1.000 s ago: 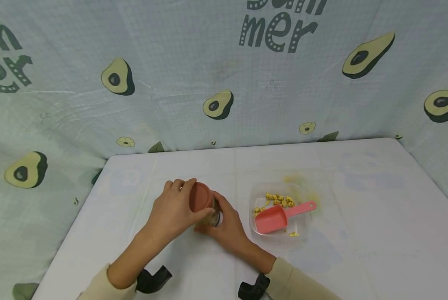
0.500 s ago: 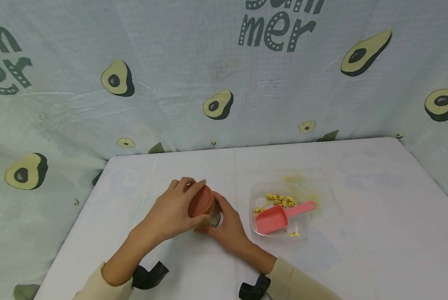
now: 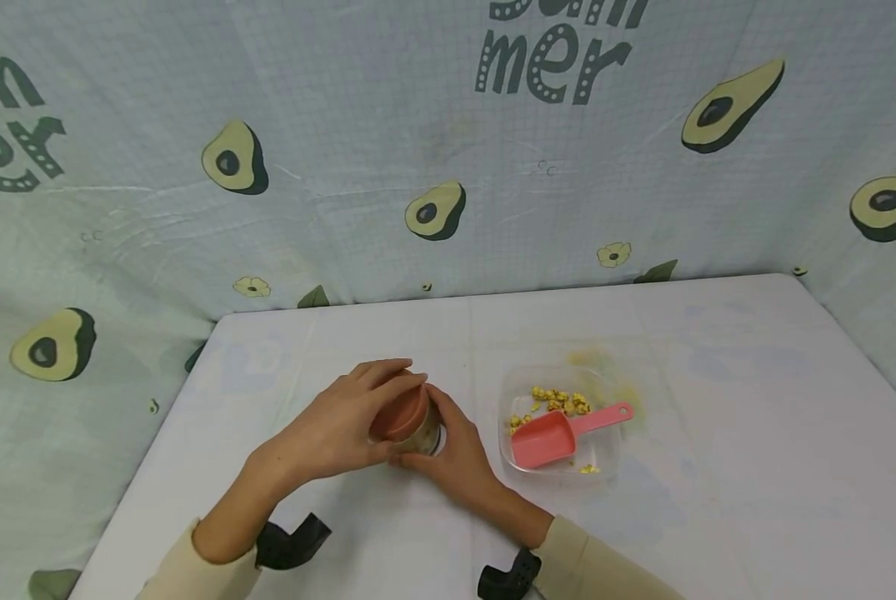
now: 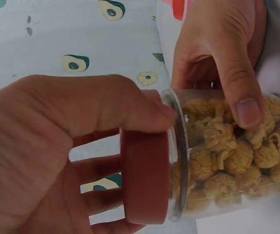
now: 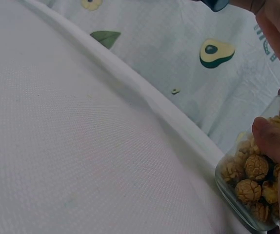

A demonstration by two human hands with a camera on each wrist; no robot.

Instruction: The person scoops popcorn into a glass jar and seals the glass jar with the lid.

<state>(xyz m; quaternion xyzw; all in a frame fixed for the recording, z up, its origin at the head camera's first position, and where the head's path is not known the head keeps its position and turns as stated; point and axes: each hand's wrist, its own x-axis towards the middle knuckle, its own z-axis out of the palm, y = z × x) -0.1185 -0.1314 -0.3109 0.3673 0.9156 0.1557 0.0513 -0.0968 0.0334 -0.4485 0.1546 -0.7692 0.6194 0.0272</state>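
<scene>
Between both hands, the jar (image 3: 423,432): right hand (image 3: 455,458) grips it, left hand (image 3: 342,425) clasps its lid (image 3: 401,413).

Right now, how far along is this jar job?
The jar already holds puffed snacks, and the pink scoop lies in the tray with a few bits left. In hand: the left hand grips the brown lid at the jar's mouth while the right hand holds the glass. Whether the lid sits fully closed is unclear.

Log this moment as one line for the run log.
left hand grips red lid | right hand holds jar of yellow puffs | scoop in tray
</scene>
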